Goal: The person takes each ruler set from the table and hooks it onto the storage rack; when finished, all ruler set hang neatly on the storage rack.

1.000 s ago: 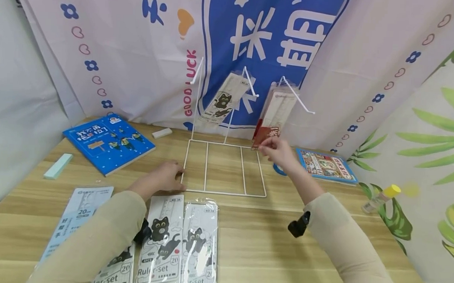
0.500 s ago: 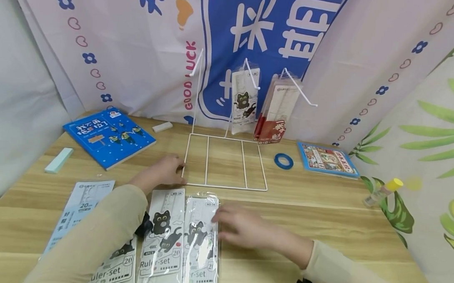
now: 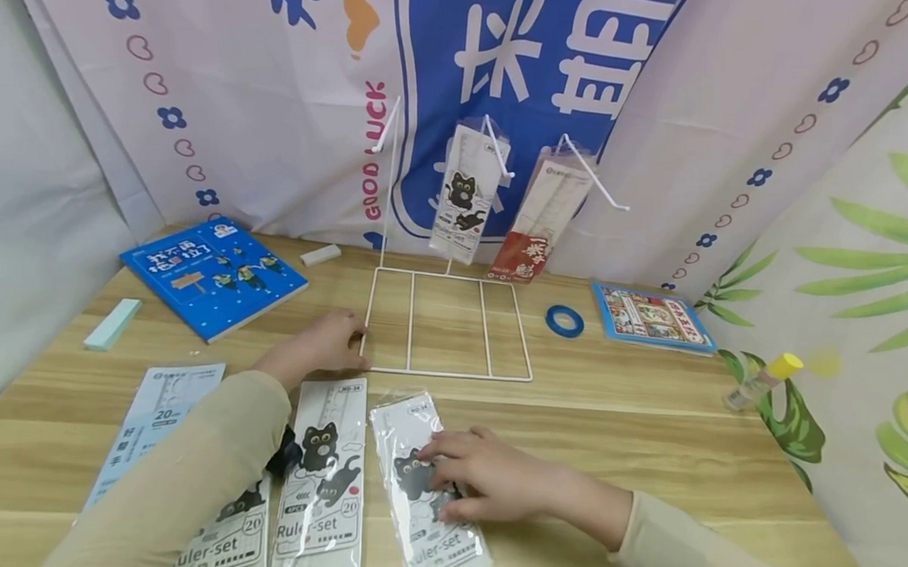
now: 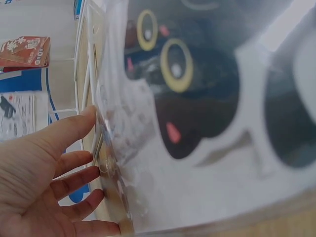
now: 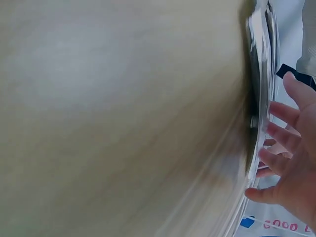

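In the head view my left hand (image 3: pixel 320 345) rests at the left front corner of a white wire display rack (image 3: pixel 451 373), fingers spread and touching it. My right hand (image 3: pixel 500 477) lies with spread, lightly bent fingers on a black-cat ruler-set packet (image 3: pixel 424 508), which sits slanted on the table. Beside it lies a second cat ruler-set packet (image 3: pixel 319 479). Another ruler-set packet (image 3: pixel 228 530) is partly hidden by my left sleeve. On the rack's middle hook hangs a cat ruler set (image 3: pixel 465 192); red-and-white packets (image 3: pixel 542 216) hang from the right hook.
A pale blue ruler packet (image 3: pixel 152 423) lies at the left, near a blue book (image 3: pixel 214 275), a mint-green bar (image 3: pixel 112 324) and a white bar (image 3: pixel 321 255). Rightward are a blue tape roll (image 3: pixel 564 321), a booklet (image 3: pixel 651 317) and a yellow-capped bottle (image 3: pixel 762 383).
My right hand has left the hanging red packets and come down to the rightmost cat packet, which has turned and slid right. The hanging cat packet swings. My left hand stays at the rack.
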